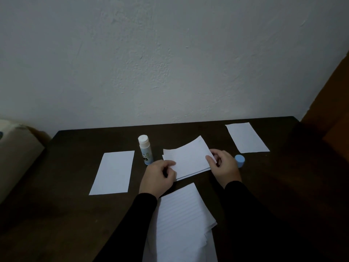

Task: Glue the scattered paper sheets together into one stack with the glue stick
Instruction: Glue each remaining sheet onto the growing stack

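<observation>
On the dark wooden table (75,214) my left hand (158,176) pinches the near left corner of a white sheet (188,157). My right hand (224,165) pinches the same sheet's right edge. The sheet is slightly curved and lies over one or two other sheets, whose edges show below it. An uncapped glue stick (145,149) stands upright just left of this small stack. Its light blue cap (240,160) stands on the table behind my right hand. A single white sheet (113,172) lies to the left, another white sheet (246,138) at the far right.
A pile of lined sheets (181,214) lies near the table's front edge, between my black sleeves. A grey plastered wall (170,63) rises right behind the table. A pale padded object (15,148) sits off the left side and brown furniture (332,110) off the right.
</observation>
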`<state>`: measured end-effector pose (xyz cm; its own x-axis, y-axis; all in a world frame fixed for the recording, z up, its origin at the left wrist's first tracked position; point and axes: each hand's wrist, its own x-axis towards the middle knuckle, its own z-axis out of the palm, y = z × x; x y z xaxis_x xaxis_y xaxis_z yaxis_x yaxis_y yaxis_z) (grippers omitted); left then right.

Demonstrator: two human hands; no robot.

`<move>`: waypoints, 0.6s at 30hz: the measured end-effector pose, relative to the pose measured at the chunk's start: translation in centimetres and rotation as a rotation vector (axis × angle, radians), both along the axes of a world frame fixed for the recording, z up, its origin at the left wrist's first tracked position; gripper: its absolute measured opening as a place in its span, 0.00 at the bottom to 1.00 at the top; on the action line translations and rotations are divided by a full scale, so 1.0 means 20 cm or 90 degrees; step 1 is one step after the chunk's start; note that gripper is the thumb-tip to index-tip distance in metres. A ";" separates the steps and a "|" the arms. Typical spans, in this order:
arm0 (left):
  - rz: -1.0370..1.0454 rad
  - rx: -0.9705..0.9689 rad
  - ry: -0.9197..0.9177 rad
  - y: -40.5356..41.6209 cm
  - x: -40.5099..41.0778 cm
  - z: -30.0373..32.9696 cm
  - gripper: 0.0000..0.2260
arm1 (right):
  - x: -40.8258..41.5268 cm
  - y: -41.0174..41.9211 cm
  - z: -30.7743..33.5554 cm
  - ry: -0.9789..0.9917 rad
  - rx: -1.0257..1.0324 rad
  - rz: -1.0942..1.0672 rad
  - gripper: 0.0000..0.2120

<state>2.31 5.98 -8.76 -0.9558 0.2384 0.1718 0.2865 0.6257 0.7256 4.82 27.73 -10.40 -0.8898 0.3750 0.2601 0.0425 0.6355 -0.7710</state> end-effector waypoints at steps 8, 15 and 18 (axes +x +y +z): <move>-0.004 -0.027 0.022 0.00 0.00 -0.01 0.12 | -0.01 0.00 -0.02 -0.021 0.056 0.002 0.13; -0.005 -0.068 0.046 0.01 0.00 -0.01 0.12 | -0.02 0.00 -0.03 -0.041 0.114 -0.009 0.14; -0.010 -0.073 0.057 0.01 0.00 -0.01 0.12 | -0.02 -0.01 -0.03 -0.023 0.139 -0.030 0.17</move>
